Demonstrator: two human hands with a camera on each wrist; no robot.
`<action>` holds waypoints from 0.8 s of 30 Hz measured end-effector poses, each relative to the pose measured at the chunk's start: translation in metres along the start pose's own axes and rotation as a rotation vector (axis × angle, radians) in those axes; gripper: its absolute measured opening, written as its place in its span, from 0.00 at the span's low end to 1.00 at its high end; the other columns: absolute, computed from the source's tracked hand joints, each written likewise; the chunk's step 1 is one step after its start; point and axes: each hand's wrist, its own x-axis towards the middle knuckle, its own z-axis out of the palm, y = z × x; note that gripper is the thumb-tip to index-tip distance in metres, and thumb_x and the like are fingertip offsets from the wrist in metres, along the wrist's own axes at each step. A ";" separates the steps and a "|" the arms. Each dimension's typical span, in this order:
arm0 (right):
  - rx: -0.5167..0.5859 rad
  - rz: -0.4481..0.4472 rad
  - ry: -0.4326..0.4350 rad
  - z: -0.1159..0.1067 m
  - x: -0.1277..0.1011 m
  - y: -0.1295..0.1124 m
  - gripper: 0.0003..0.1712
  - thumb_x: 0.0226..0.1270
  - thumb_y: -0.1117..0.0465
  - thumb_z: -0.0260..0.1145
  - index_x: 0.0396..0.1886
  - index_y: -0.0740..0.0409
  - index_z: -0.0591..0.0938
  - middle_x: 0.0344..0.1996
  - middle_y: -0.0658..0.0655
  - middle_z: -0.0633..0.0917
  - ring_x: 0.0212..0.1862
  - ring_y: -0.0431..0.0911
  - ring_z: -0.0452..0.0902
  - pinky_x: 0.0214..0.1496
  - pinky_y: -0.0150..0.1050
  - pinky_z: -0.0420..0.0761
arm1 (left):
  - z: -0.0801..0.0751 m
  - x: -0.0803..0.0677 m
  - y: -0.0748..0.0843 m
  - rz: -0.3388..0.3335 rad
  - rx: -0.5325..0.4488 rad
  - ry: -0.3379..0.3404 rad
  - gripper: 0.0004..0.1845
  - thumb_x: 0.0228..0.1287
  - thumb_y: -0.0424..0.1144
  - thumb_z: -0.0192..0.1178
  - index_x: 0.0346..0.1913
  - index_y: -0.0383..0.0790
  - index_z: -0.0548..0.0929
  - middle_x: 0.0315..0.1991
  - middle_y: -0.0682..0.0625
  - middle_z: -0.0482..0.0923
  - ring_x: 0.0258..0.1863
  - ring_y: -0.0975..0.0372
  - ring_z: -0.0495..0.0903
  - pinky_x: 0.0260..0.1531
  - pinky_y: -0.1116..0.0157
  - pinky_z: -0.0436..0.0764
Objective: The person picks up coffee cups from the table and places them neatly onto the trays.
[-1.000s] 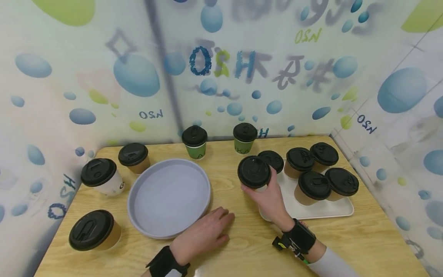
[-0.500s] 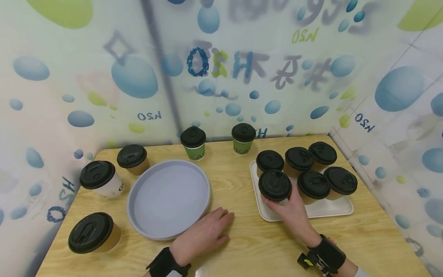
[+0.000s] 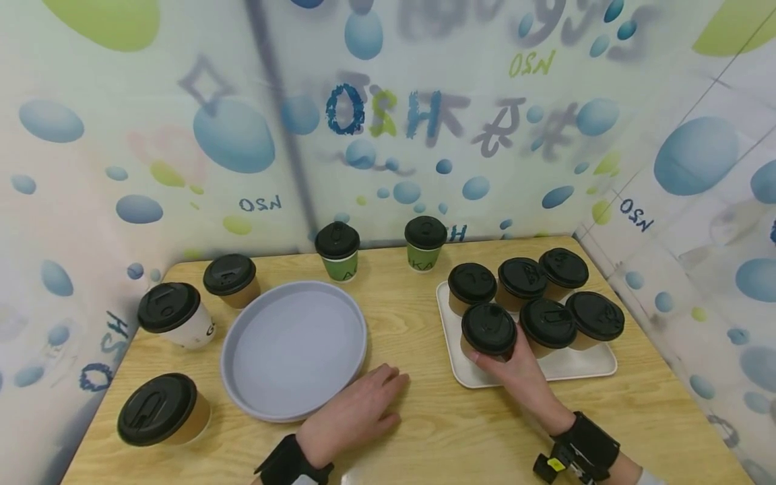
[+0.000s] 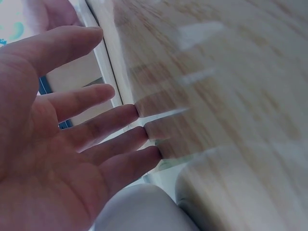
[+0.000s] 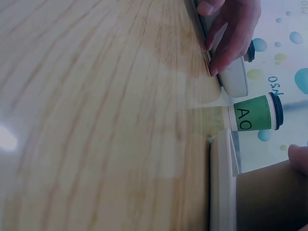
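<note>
Bubble-patterned walls close in a pale wooden bench [image 3: 418, 431] that fills the lower half of the head view. At centre right stands a white rectangular tray [image 3: 570, 364] bearing six black-lidded cups. The right hand [image 3: 524, 377] has its grip curled round the brown cup [image 3: 488, 331] at the tray's lower left corner, which stands upright on the tray, just beside its neighbours. The left hand [image 3: 354, 411], low in the middle of the frame, lies flat on the bench with its grip open, fingers straight and slightly spread, just beside the rim of a round grey tray [image 3: 358, 323]. Two green cups [image 3: 338, 250] stand at the back near the wall. Three more lidded cups, one of them white [image 3: 176, 315], stand along the left edge.
</note>
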 end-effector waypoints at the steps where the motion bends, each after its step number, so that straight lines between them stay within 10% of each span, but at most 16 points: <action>1: -0.002 -0.004 0.003 0.000 0.000 0.001 0.50 0.61 0.62 0.79 0.77 0.60 0.61 0.69 0.62 0.72 0.72 0.54 0.66 0.63 0.22 0.65 | 0.000 0.000 0.000 0.000 -0.001 0.001 0.26 0.69 0.46 0.68 0.66 0.42 0.78 0.54 0.51 0.76 0.46 0.67 0.75 0.50 0.66 0.80; 8: 0.002 0.008 -0.033 -0.002 -0.003 0.003 0.52 0.63 0.60 0.78 0.79 0.58 0.58 0.72 0.62 0.69 0.73 0.56 0.65 0.65 0.24 0.65 | 0.001 0.000 0.000 -0.002 -0.005 0.004 0.27 0.69 0.47 0.68 0.67 0.43 0.78 0.56 0.50 0.76 0.48 0.66 0.76 0.51 0.66 0.80; 15: 0.017 0.122 -0.059 -0.008 -0.016 -0.004 0.51 0.67 0.61 0.74 0.78 0.72 0.54 0.75 0.75 0.61 0.76 0.67 0.58 0.75 0.54 0.61 | -0.002 0.000 0.000 -0.007 -0.022 -0.025 0.29 0.69 0.48 0.69 0.69 0.44 0.77 0.60 0.48 0.76 0.54 0.63 0.77 0.55 0.64 0.80; 24: 0.046 0.232 -0.089 -0.029 -0.041 -0.021 0.50 0.74 0.59 0.68 0.81 0.72 0.47 0.79 0.75 0.54 0.79 0.67 0.51 0.74 0.41 0.64 | -0.001 -0.001 -0.001 -0.003 -0.027 -0.027 0.29 0.69 0.47 0.68 0.70 0.44 0.76 0.62 0.47 0.75 0.56 0.62 0.77 0.57 0.63 0.80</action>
